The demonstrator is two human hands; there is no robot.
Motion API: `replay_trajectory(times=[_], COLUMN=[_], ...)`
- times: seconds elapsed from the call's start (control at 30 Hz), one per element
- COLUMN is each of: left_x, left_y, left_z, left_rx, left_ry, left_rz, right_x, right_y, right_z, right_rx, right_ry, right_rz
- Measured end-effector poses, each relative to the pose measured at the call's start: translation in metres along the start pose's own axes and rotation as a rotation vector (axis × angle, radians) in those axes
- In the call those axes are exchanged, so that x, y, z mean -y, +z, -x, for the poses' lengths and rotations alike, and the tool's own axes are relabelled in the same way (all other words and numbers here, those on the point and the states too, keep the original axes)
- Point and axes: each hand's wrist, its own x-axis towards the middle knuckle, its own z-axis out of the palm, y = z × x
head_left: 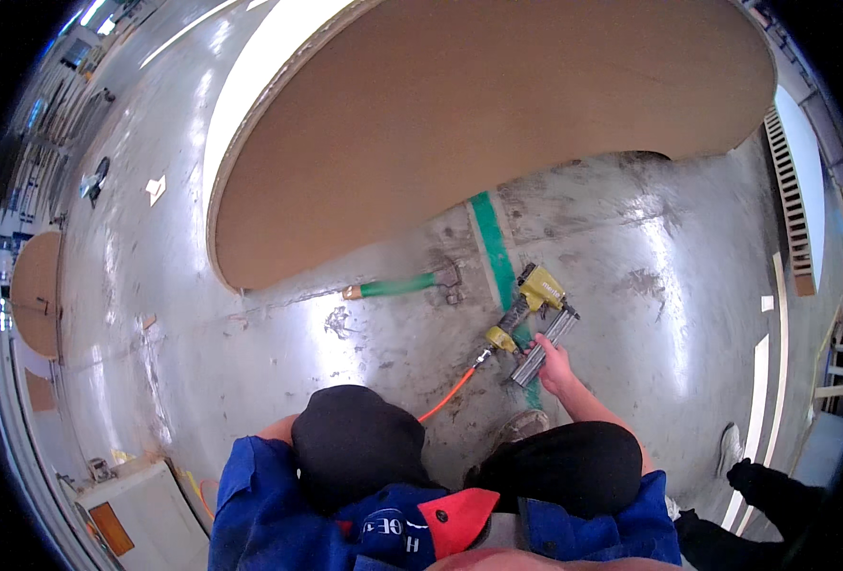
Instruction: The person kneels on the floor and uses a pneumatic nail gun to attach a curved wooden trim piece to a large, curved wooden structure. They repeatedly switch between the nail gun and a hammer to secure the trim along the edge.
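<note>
My right hand (555, 367) reaches out past my right knee, its fingers closed around the grey magazine of a yellow and black pneumatic nail gun (539, 291). An orange air hose (448, 397) joins the gun at a metal fitting and runs back toward my knees. To the gun's left, a hammer (397, 285) with a green-wrapped handle lies on the floor; its dark head points toward the gun. Only a bit of my left forearm (279, 428) shows beside my left knee, and that hand is hidden.
A large curved brown panel (478, 105) with a white side stands ahead. Green floor tape (493, 238) runs beneath the gun. At right are a slatted-edge white panel (802, 190), long pale strips (759, 409) and another person's dark-clothed legs (769, 490). A white cabinet (145, 514) stands at lower left.
</note>
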Motion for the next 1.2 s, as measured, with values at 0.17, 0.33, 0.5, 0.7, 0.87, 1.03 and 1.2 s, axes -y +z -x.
replay_trajectory(times=[0.17, 0.33, 0.5, 0.7, 0.87, 1.03, 1.2], left_x=[-0.004, 0.001, 0.013, 0.045, -0.033, -0.101, -0.057], left_y=[-0.003, -0.005, -0.031, -0.053, -0.124, -0.271, -0.352], left_z=[0.003, -0.002, -0.011, -0.067, -0.144, -0.095, -0.040], left_rx=[0.056, 0.131, 0.220, 0.530, -0.020, -0.357, -0.342], left_ry=[-0.018, -0.028, -0.040, -0.039, 0.646, 1.075, 0.857], left_rz=[0.014, 0.043, 0.054, 0.131, 0.274, 0.634, 0.907], right_x=[-0.004, -0.016, 0.006, 0.048, 0.147, 0.173, 0.138], right_y=[-0.001, -0.002, 0.027, 0.049, 0.127, 0.282, 0.453], right_z=[-0.007, -0.007, 0.020, 0.041, 0.163, 0.251, 0.280], right_rx=[-0.143, -0.355, -0.329, -0.256, 0.062, 0.291, 0.719], right_ry=[0.041, 0.002, -0.047, -0.426, -0.862, -1.018, -1.014], right_rz=[-0.032, -0.060, -0.092, -0.148, -0.021, 0.200, 0.480])
